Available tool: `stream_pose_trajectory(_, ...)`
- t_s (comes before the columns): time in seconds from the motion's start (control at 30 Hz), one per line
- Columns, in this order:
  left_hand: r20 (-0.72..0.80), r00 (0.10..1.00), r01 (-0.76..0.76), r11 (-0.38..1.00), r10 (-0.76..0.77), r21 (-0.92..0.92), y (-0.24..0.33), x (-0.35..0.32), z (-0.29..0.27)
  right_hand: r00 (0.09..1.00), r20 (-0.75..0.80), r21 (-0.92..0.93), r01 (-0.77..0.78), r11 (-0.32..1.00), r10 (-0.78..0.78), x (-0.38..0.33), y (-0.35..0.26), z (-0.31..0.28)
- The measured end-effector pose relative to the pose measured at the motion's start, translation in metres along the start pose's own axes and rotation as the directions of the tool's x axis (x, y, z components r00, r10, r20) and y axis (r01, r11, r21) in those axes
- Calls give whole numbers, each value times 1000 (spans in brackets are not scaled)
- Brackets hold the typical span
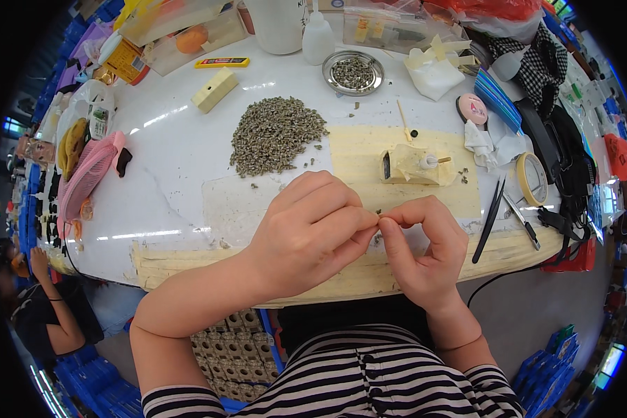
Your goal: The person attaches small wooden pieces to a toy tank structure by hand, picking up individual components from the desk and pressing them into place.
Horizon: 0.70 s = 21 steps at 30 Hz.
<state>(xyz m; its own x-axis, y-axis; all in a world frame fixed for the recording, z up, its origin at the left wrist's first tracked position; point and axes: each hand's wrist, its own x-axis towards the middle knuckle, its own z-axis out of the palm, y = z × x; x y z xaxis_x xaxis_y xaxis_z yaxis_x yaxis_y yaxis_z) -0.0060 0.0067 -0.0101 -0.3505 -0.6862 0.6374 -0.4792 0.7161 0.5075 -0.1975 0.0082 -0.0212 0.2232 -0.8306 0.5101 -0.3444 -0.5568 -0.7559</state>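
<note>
Over the near edge of the table, my left hand [310, 233] and my right hand [430, 244] meet at the fingertips. Both are closed in a pinch. Whatever sits between them is mostly hidden and too small to name; a tiny dark bit shows just above the fingertips. Beyond my left hand lies a heap of small grey-brown metal parts [275, 136], with a few strays around it. A tape-wrapped block [412, 166] with a short stick poking out stands past my right hand. Near it lies a thin wooden stick [403, 117] beside a small dark round piece.
A round metal dish [378, 82] holds more small parts. Tweezers [490, 221], a pen-like knife [522, 221] and a tape roll [531, 179] lie at right. A beige block [214, 90] and yellow cutter [221, 63] sit far left. Another person's arm [59, 313] shows at left.
</note>
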Motion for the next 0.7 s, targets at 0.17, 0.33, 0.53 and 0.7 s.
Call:
stream_pose_trajectory(0.17, -17, 1000, -13, 999, 12, -42, 2, 2, -2, 989, 65, 156, -141, 978, 132, -2, 4, -2)
stream_pose_trajectory(0.33, -24, 1000, 4, 998, -6, -69, 1, 3, -3, 963, 135, 285, -263, 922, 233, -2, 1, -6)
stream_pose_trajectory(0.53, -33, 999, 16, 999, -18, -36, 0, 0, -1, 988, 65, 198, -148, 969, 138, -3, 2, -5)
stream_pose_trajectory(0.7, -32, 998, 51, 998, -52, -26, 0, 0, -1, 996, -15, 20, 93, 995, -93, 1, 0, -1)
